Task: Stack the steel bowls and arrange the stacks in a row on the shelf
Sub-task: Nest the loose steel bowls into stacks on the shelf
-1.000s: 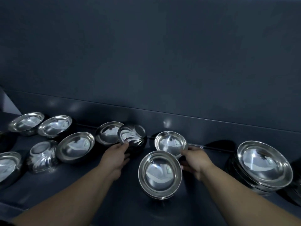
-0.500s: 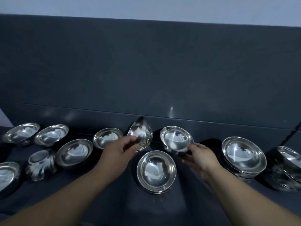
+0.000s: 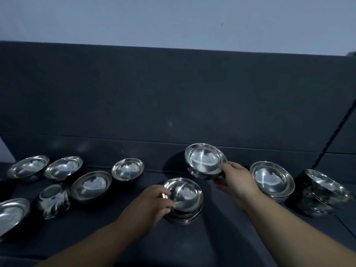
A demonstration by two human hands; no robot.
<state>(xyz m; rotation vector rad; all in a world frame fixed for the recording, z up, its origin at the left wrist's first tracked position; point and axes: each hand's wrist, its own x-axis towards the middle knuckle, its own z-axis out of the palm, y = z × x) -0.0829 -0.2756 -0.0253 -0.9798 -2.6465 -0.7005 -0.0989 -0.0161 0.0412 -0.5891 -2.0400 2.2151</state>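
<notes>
left hand [image 3: 152, 205]: fingers [image 3: 167, 205] curled round the left rim of the top bowl [image 3: 183, 195]. half a second ago this bowl hung tilted in the air; now it sits nested in the centre stack [image 3: 185, 216].

right hand [image 3: 235, 182]: fingers [image 3: 224, 167] pinch the rim of the far bowl [image 3: 204, 160], which was resting on the shelf [image 3: 221, 243] and is now lifted and tilted. i judge it joins the centre stack next.

right stack [image 3: 271, 179] and far-right stack [image 3: 323, 191] stand further right. the loose bowls [image 3: 91, 185] on the left are still unstacked, including one upturned bowl [image 3: 54, 199].
</notes>
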